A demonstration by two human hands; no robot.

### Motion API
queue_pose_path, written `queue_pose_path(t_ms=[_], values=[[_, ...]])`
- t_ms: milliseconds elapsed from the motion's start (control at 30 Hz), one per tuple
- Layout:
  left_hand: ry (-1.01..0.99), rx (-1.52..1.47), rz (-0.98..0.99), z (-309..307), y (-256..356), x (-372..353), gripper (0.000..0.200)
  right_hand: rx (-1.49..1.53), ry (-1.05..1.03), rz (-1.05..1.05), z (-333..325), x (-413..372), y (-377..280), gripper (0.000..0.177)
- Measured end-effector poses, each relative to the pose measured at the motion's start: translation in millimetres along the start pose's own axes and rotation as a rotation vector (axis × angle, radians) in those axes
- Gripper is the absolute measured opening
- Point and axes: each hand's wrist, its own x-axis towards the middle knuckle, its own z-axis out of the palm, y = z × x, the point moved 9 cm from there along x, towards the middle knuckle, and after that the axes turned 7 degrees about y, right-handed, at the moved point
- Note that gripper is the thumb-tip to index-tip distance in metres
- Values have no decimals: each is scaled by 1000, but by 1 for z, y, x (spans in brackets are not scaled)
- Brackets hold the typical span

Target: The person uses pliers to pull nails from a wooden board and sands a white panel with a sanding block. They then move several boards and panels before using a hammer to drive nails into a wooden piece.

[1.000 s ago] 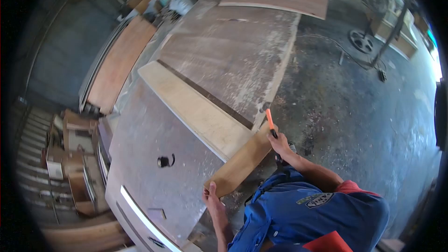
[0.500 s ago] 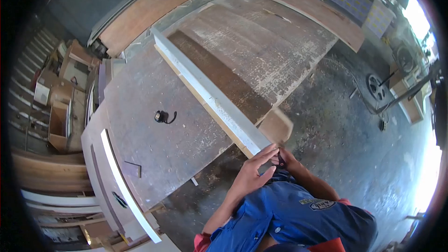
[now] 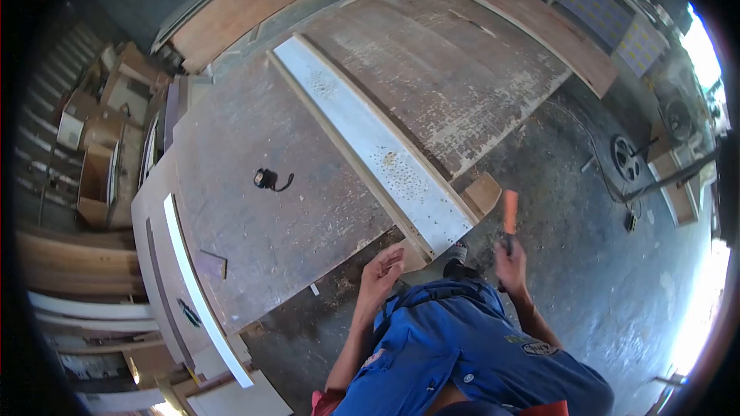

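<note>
A long wooden channel (image 3: 356, 127) with a white inner face lies across the worktable, its near end jutting past the table edge. Small brown crumbs are scattered over the white face. My left hand (image 3: 380, 270) is beside the near left corner of the channel, fingers loosely bent and holding nothing visible. My right hand (image 3: 510, 263) is closed around the dark end of an orange-and-black stick-like tool (image 3: 510, 212), held upright to the right of the channel. The tool's exact kind cannot be made out.
The worn worktable (image 3: 308, 154) carries a black tape measure (image 3: 264, 178) and a small square (image 3: 224, 267). A white strip (image 3: 202, 293) lies at the left. A plywood panel (image 3: 543, 31) rests at the far right, and a wheel (image 3: 624, 158) stands on the floor.
The channel has turned from its side so that its white inner face points up. My hands have moved apart, and the orange-and-black tool now shows in my right hand.
</note>
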Motion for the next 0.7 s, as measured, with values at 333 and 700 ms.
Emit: queue_pose_path(t_ms=[333, 700], values=[[942, -188, 132, -172, -40, 49, 48, -201, -835, -514, 127, -83, -146, 49], [1112, 707, 512, -216, -10, 50, 60, 717, -549, 1043, 149, -42, 69, 80]])
